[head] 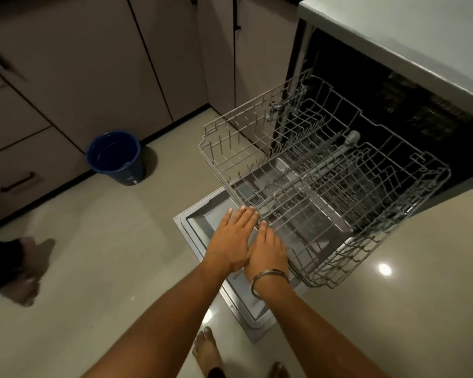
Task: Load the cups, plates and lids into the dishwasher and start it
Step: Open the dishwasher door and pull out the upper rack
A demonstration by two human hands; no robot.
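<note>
The rack point(325, 170) is grey coated wire, matt. The open door point(202, 214) has a smooth, dull-shining metal lining. The floor point(107, 268) is glossy pale tile. The bucket point(115, 159) is shiny blue plastic. A thin polished metal bangle point(268, 279) circles one wrist.
</note>
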